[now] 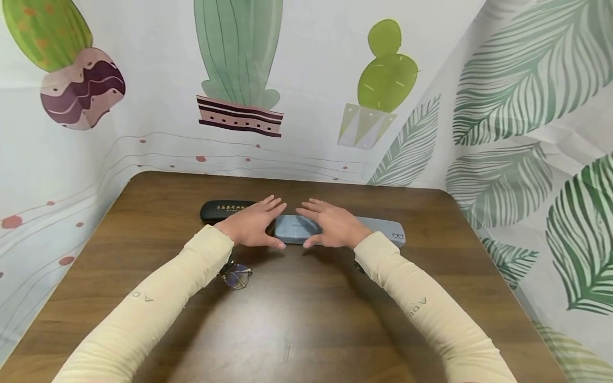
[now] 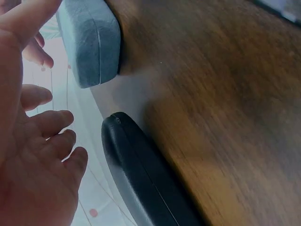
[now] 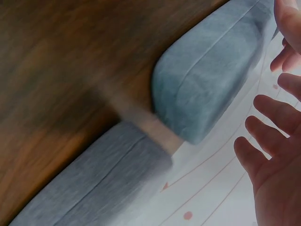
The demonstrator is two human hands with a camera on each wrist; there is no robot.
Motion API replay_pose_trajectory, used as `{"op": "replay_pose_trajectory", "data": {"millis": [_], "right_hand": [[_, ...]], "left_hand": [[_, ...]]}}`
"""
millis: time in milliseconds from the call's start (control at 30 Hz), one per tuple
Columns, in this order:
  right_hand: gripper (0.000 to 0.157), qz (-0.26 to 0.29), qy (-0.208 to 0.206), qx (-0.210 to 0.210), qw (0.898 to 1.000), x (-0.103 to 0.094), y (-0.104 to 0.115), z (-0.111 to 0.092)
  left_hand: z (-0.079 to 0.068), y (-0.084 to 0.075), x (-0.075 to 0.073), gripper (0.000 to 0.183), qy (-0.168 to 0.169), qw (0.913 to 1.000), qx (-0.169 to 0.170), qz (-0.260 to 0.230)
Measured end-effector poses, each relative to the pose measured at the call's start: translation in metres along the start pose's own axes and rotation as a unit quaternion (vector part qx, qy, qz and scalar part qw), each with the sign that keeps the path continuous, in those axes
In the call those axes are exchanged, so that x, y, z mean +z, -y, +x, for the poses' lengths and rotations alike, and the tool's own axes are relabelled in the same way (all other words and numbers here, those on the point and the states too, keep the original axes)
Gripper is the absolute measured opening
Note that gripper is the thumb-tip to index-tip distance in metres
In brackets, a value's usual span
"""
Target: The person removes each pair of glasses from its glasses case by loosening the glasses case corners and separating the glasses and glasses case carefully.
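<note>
The left hand [image 1: 254, 222] and right hand [image 1: 335, 222] hold nothing, fingers loosely spread, over the blue case [image 1: 290, 230], between the black case [image 1: 225, 211] and grey case [image 1: 387, 230] toward the far edge of the table [image 1: 297, 314]. Gripping its long sides should avoid nudging either neighbour.

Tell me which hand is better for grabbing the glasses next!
Probably the left hand: the glasses show right beside the left sleeve in the head view, while the right hand is farther away. Both hands look free.
</note>
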State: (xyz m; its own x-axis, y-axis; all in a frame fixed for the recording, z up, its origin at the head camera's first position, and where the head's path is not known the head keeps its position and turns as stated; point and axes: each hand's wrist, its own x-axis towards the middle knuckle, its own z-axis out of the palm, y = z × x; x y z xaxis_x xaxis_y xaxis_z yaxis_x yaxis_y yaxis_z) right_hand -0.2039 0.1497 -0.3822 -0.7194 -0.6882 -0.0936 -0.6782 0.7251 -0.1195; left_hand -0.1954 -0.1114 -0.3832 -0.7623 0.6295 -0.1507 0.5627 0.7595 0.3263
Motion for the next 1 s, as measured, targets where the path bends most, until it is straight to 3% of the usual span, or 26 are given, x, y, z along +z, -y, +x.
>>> {"op": "replay_pose_trajectory", "data": {"millis": [267,433,733,1000], "right_hand": [[0.095,-0.003,0.004,0.011,1.000,0.001,-0.012,-0.012],[0.096,-0.008,0.018,0.027,0.999,0.002,-0.016,-0.019],[0.090,-0.008,0.017,0.040,0.999,0.002,-0.023,-0.024],[0.080,0.026,0.035,0.054,0.998,0.003,-0.025,-0.025]], "left_hand": [[0.005,-0.006,0.000,0.103,0.030,0.9995,-0.003,-0.011],[0.009,-0.010,0.003,0.098,0.030,0.9995,0.004,-0.013],[0.018,-0.015,0.007,0.089,0.015,0.9997,0.003,0.018],[0.026,-0.018,0.009,0.083,0.024,0.9984,-0.014,0.049]]}}
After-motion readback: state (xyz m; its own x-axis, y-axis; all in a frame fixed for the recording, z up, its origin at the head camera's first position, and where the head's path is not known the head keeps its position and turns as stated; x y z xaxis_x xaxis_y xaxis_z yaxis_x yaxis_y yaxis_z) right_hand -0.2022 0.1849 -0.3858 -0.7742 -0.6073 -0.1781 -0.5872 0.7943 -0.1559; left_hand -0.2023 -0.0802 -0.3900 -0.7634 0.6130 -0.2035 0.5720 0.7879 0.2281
